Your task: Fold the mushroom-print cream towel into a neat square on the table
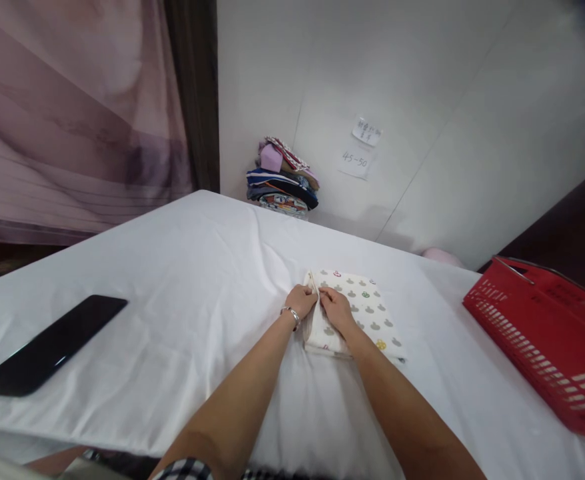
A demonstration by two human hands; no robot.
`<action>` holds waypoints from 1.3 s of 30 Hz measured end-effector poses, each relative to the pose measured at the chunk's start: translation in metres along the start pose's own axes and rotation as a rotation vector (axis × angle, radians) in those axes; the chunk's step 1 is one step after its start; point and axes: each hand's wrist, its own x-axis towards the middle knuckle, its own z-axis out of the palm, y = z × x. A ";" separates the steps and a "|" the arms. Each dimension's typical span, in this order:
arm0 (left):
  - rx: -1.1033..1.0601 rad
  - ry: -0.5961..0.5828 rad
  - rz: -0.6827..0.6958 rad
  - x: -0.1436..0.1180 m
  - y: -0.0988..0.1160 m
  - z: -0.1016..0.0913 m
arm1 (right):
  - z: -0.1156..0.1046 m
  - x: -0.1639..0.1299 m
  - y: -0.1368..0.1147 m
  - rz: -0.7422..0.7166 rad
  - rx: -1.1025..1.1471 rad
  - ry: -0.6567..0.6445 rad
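A folded white cloth [367,310] with grey, red, green and yellow prints lies flat in front of me; whether it is a garment I cannot tell. My left hand [301,300], with a silver bracelet on the wrist, is closed on the cloth's left folded edge. Just to the right, my right hand [336,309] pinches the upper layer near that same edge, its fingertips close to those of the left. Under my hands the fabric stands up slightly along the fold.
A white-covered table [172,267] carries a black tablet-like slab [47,347] at left and a red plastic basket [542,340] at right. Folded clothes [282,180] are stacked at the back against the wall. Paper notes [360,150] hang there, and a pink curtain [72,120] hangs left.
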 end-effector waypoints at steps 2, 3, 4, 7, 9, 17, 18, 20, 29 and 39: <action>0.003 0.013 -0.021 0.000 0.001 0.000 | 0.000 -0.001 0.001 0.008 0.090 0.005; 0.004 0.016 -0.031 0.000 0.001 0.000 | 0.001 -0.002 0.001 0.010 0.127 0.009; 0.005 0.019 -0.038 0.000 0.002 0.000 | 0.001 -0.003 0.002 0.008 0.149 0.013; 0.010 0.035 -0.052 0.000 0.002 0.000 | 0.000 -0.005 0.002 -0.034 0.128 -0.001; 0.013 0.042 -0.057 0.001 0.001 0.000 | -0.001 -0.007 0.001 -0.078 0.079 -0.022; -0.010 0.031 -0.037 0.002 0.001 -0.001 | -0.004 -0.008 -0.014 -0.102 -0.202 -0.063; -0.011 0.026 -0.033 0.001 0.001 -0.001 | -0.004 -0.008 -0.015 -0.104 -0.217 -0.070; -0.011 0.008 -0.027 0.001 0.001 -0.001 | -0.002 -0.008 -0.015 -0.114 -0.241 -0.072; 0.099 0.061 -0.066 -0.001 0.002 0.006 | -0.019 0.020 0.001 -0.093 -0.117 -0.195; 0.529 0.222 0.290 -0.015 0.007 0.012 | -0.031 0.118 -0.016 -0.250 -0.297 -0.453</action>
